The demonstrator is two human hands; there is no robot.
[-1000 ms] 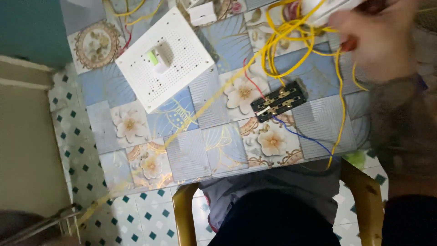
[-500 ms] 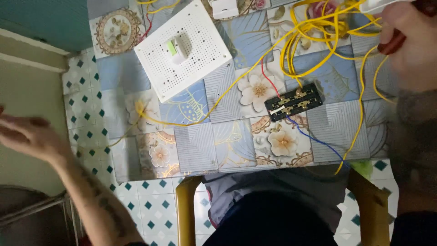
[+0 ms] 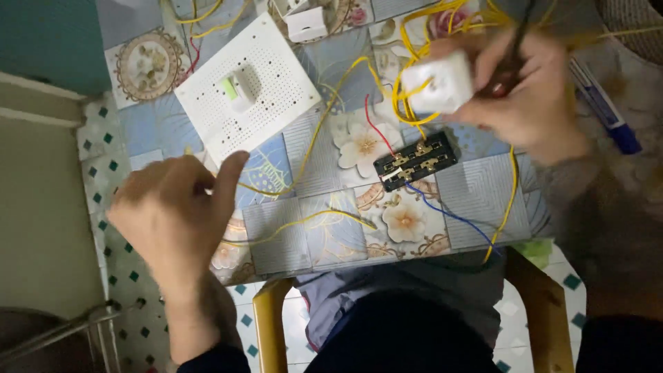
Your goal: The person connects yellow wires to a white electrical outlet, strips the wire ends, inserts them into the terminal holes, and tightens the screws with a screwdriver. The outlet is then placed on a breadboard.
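Observation:
My right hand holds a small white plastic box with yellow wires running from it, and a thin dark tool sticks up between its fingers. Just below it lies a black terminal block with brass contacts and red, blue and yellow leads. My left hand hovers over the left edge of the table, fingers loosely curled, thumb up, holding nothing; a yellow wire runs beside it. A white perforated board with a small switch lies at the upper left.
The table has a floral tiled cloth. A blue marker lies at the right. Another white part sits at the top. A yellow chair stands below the table, with patterned floor tiles at the left.
My left hand has come in from the far left to the table's edge. My right hand has come down with the white box towards the terminal block.

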